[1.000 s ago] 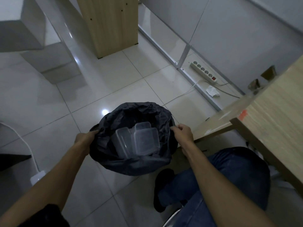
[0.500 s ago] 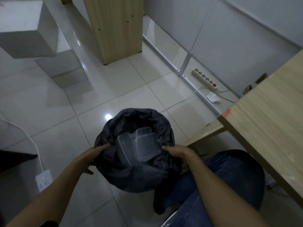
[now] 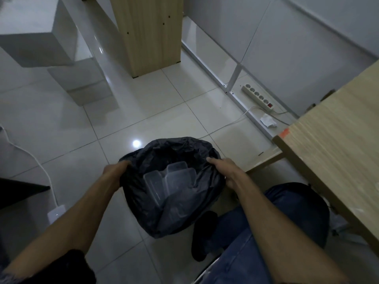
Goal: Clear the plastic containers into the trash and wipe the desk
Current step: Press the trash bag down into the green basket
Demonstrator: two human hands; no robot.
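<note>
A black trash bag (image 3: 180,214) stands on the tiled floor in front of me, its mouth wide. Inside lie clear plastic containers (image 3: 168,181), stacked and tilted. My left hand (image 3: 115,171) grips the bag's left rim. My right hand (image 3: 223,167) holds the right rim, fingers curled over the plastic. The wooden desk (image 3: 338,144) fills the right side, with an orange sticker at its near corner.
A white power strip (image 3: 258,97) and a crumpled tissue (image 3: 267,120) lie by the wall rail. A wooden panel (image 3: 149,33) stands at the back, a grey box (image 3: 41,31) at the left. A white cable and adapter (image 3: 56,212) lie left. My jeans-clad leg (image 3: 266,232) is beside the bag.
Both hands shifted along the bag's rim, from lower on the sides up to its upper edge. The view moved slightly; the containers stay inside the bag.
</note>
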